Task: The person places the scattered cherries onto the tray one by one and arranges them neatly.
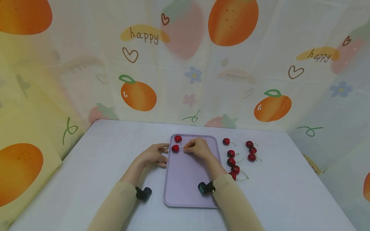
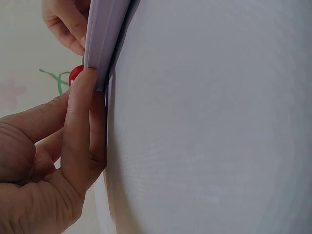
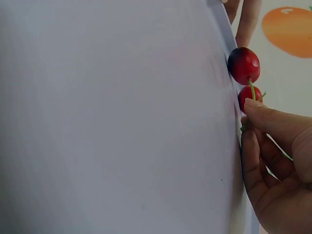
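A lilac tray [image 1: 188,186] lies on the white table, with two red cherries near its far left corner. My right hand [image 1: 199,148] pinches the green stem of the nearer cherry [image 1: 175,148] between thumb and fingertips; in the right wrist view this cherry [image 3: 244,66] rests on the tray. Just beyond it sits the other cherry [image 1: 178,139], partly behind the stem and thumb in that view. At the tray's left edge, my left hand [image 1: 153,155] has its fingers extended. The left wrist view shows its fingertips [image 2: 84,78] against the tray rim.
Right of the tray, several stemmed cherries [image 1: 231,161] form a rough column, the nearest partly hidden by the right sleeve. Farther right is a short row of three cherries [image 1: 251,157]. A fruit-printed cloth [image 1: 173,70] hangs behind the table.
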Tool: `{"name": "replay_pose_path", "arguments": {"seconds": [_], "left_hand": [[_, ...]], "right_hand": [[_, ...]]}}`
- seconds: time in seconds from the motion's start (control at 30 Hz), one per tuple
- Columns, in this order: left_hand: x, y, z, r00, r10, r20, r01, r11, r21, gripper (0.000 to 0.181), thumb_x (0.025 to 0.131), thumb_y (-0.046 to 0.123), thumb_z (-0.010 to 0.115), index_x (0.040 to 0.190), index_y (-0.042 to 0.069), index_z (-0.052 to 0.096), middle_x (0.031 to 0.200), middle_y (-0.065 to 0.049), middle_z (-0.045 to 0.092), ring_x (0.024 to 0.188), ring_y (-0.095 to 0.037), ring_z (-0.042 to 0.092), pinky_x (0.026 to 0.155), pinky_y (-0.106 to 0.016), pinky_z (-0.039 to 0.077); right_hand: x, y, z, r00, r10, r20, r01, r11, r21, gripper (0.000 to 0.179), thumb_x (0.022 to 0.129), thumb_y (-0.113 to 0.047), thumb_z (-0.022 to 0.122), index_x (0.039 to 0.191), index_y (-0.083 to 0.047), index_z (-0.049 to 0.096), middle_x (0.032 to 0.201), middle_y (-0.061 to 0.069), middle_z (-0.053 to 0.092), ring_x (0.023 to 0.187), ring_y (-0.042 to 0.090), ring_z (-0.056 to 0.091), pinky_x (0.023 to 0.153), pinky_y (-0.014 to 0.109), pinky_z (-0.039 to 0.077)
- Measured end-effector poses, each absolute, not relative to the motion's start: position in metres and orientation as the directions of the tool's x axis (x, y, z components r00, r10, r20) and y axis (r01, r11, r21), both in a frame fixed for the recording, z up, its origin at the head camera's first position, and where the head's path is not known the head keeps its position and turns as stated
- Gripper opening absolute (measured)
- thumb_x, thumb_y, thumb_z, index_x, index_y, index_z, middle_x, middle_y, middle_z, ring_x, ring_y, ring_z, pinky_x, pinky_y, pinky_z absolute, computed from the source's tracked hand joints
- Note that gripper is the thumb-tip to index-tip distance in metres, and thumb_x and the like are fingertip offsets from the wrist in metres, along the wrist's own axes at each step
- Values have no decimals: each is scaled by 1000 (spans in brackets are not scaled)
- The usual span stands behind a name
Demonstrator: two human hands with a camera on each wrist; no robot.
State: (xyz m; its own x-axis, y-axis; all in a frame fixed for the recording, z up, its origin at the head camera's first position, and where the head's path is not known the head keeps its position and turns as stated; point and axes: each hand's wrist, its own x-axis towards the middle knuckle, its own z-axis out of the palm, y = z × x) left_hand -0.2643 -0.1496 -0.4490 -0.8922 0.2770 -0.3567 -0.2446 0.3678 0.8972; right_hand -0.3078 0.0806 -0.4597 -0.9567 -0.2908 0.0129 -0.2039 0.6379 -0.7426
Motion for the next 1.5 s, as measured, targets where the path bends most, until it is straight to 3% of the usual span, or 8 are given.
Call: {"name": "replay_pose_path", "arguments": {"seconds": [0.73, 1.07, 1.27, 1.5], "left_hand": [[-265, -149, -450, -894, 268, -359, -246, 377, 893, 77, 83, -8, 69, 151, 5, 37, 134, -22, 50, 66, -12, 66, 67, -28, 65], [-265, -149, -450, -896, 272, -351, -240, 369, 898, 78, 82, -10, 68, 152, 4, 35, 134, -22, 49, 67, -12, 65, 68, -28, 66], [-265, -149, -449, -894, 277, -351, -240, 366, 899, 78, 83, -10, 68, 152, 4, 35, 134, -22, 49, 67, -11, 65, 68, -27, 65], [-265, -150, -450, -894, 278, -351, -239, 366, 899, 78, 82, -10, 68, 152, 3, 35, 133, -22, 49, 68, -12, 65, 69, -28, 66]], "right_hand": [[-307, 80, -458, -958, -287, 23, -207, 632, -747, 9, 78, -14, 82, 87, -12, 80, 88, 4, 78, 83, 10, 65, 76, 20, 54], [-310, 84, -456, -969, -248, -3, -149, 593, -791, 10, 81, -17, 79, 90, -11, 79, 88, 6, 78, 72, 7, 60, 60, 16, 50], [-312, 93, -448, -975, -221, -2, -136, 607, -783, 10, 85, -16, 76, 93, -10, 78, 93, 7, 77, 73, 11, 63, 65, 19, 56], [-310, 110, -435, -983, -181, 26, -140, 654, -743, 14, 85, -24, 76, 95, -15, 79, 96, 4, 77, 80, 12, 65, 69, 18, 54]]}}
